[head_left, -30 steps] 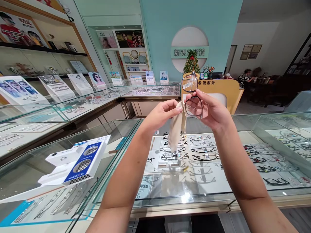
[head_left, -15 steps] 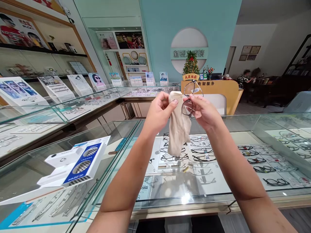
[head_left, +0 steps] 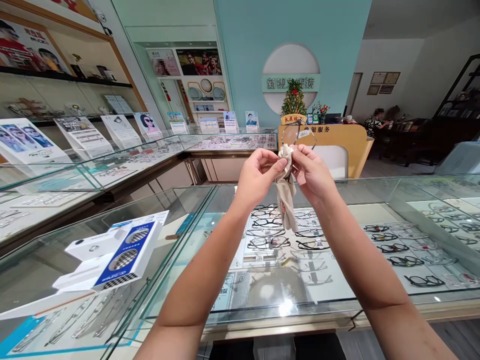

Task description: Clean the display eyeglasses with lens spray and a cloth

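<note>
My left hand (head_left: 260, 172) pinches a beige cleaning cloth (head_left: 287, 202) that hangs down in folds. The cloth's upper part is bunched around the lower lens of a pair of eyeglasses (head_left: 291, 134), so that lens is mostly hidden. My right hand (head_left: 312, 172) is closed on the glasses near their middle, its fingertips right beside the cloth. One lens of the glasses sticks up above my fingers, with a small white tag by it. Both hands are raised over the glass display case (head_left: 262, 295).
Rows of eyeglasses (head_left: 396, 248) lie inside the case under the glass. At left, a white and blue cardboard display (head_left: 122, 255) stands on the glass. Further back are advertising cards (head_left: 84, 137) and a yellow counter (head_left: 362, 145). A person (head_left: 377, 120) sits at the far right.
My left hand has moved right, bringing the cloth onto the lower lens, which was bare before. The cloth is now bunched and twisted. My right hand keeps its hold on the glasses.
</note>
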The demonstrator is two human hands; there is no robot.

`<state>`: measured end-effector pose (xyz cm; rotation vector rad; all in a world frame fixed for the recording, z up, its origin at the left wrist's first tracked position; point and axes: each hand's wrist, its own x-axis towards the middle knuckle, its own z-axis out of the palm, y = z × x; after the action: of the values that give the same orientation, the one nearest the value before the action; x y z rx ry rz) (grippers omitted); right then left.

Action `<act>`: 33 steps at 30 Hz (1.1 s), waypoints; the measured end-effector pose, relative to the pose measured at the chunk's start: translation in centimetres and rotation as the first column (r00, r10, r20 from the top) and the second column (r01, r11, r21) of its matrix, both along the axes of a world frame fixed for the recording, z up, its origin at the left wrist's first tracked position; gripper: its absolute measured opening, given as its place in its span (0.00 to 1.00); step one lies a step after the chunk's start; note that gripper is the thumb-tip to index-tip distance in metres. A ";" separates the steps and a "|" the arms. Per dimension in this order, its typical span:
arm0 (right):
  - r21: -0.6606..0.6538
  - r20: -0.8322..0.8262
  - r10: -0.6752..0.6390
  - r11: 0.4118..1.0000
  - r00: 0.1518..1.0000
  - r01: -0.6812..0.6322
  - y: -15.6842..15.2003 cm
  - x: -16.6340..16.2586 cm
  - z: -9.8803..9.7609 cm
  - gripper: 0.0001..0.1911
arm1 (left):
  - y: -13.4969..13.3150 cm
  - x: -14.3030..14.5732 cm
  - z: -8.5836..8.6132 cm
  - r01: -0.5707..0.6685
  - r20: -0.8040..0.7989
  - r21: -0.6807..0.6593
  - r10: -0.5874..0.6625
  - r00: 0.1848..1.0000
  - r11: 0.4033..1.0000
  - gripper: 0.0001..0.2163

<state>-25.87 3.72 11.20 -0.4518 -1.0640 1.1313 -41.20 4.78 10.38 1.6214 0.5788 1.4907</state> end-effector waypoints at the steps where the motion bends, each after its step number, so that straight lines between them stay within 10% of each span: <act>1: 0.001 -0.002 0.004 1.000 1.000 -0.004 -0.1 -0.1 0.0 0.21 | 0.1 0.0 -0.1 0.040 0.005 -0.053 -0.040 0.999 0.998 0.29; 12: -0.048 -0.041 0.174 0.983 0.984 -0.176 0.4 -0.1 0.1 0.21 | -0.5 0.0 0.5 0.405 0.045 -0.214 -0.405 0.913 0.889 0.24; 33: -0.041 -0.008 0.182 0.982 0.983 -0.182 0.1 0.5 0.5 0.15 | -0.2 0.3 0.0 0.390 -0.002 -0.047 -0.390 0.921 0.920 0.26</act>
<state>-25.41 3.77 11.69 -0.3903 -1.0961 1.3176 -40.95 4.54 10.36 1.5988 0.2687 1.1640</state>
